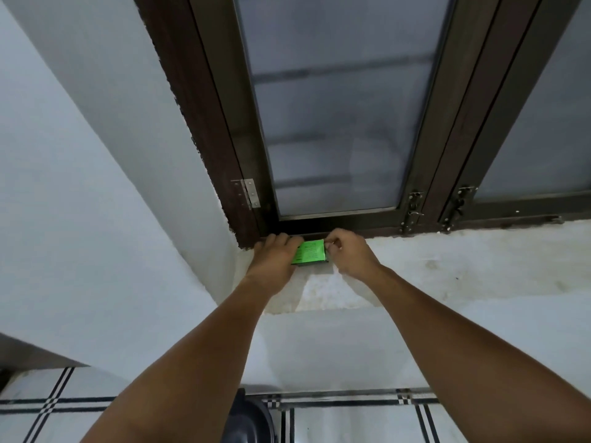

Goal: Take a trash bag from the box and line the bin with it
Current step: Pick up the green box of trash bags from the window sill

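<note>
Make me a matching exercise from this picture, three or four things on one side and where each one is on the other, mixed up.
Things:
1. green box
2. left hand
3. right hand
4. dark bin

Places:
A. bottom edge, between the forearms
B. on the box's right end
C. on the sill under the window
D. on the box's left end

Pairs: 1-C, 2-D, 3-B, 4-A

Single head-worn wide-angle view, aimed forward along both outstretched forearms at a dark brown wooden window frame (pixel 204 123) just beyond the left hand (pixel 275 260) and right hand (pixel 350 254); white tiled floor (pixel 351 423) below the arms.
</note>
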